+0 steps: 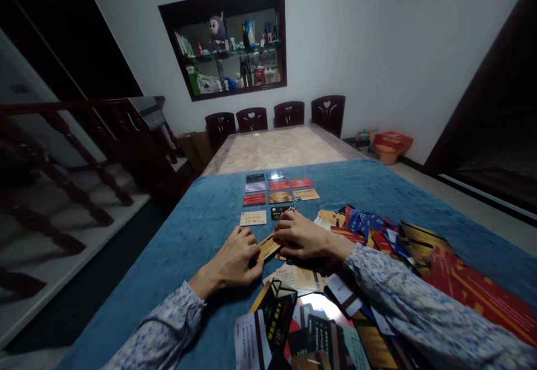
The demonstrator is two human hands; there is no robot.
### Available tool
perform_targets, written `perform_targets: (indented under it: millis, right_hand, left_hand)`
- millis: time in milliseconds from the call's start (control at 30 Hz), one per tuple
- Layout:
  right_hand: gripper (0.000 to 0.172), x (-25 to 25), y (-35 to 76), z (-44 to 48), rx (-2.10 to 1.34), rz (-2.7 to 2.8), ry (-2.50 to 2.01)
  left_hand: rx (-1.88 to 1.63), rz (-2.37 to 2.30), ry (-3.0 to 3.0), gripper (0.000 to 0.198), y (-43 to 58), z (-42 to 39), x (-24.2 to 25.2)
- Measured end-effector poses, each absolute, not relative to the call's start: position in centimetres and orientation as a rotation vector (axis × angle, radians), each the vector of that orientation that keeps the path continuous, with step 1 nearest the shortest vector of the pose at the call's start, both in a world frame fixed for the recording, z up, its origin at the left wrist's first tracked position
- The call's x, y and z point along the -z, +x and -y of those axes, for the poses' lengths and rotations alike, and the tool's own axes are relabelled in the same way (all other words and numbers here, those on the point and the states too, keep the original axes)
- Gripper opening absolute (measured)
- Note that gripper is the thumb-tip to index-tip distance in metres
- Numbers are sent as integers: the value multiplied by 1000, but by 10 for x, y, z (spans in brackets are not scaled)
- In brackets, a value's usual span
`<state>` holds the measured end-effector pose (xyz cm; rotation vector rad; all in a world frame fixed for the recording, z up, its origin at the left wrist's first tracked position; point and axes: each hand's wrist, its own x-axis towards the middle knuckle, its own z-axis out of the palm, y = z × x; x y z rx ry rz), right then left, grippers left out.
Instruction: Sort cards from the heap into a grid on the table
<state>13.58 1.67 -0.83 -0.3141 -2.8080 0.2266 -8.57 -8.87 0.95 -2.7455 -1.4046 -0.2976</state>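
Left hand (237, 253) and right hand (305, 235), fingers bent, flank gold card (267, 247), can't tell if gripped; card rows (280, 197) at its 12 o'clock, loose card pile (321, 333) at 5 o'clock.

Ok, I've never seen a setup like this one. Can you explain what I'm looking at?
There's no machine here: a person works with two bare hands. The single picture comes from a camera worn on their head, looking forward and down. A blue cloth covers the near part of a table. On it lie neat rows of cards and, nearer, a loose heap of cards. A gold card sits between the left hand and right hand; I can't tell how firmly it's held.
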Motion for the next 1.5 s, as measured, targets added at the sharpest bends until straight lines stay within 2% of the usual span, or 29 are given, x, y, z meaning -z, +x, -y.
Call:
perform_targets:
  millis: [167, 500, 1033, 1300, 1500]
  right_hand:
    - [28, 16, 135, -20, -234, 2773, -384]
    - [18, 30, 124, -27, -153, 2629, -669]
    - [7, 27, 130, -24, -268, 2567, -598]
    - [0, 25, 132, -22, -312, 2534, -639]
    - [4, 27, 132, -25, -350, 2475, -612]
  left_hand:
    - [420, 1402, -2762, 18, -94, 84, -8]
    - [535, 1454, -2709, 29, -104, 73, 2]
    - [765, 1698, -2710, 24, -111, 68, 9]
    - [1014, 1745, -2600, 24, -111, 65, 21]
    - [1150, 1739, -2620, 25, -107, 67, 24]
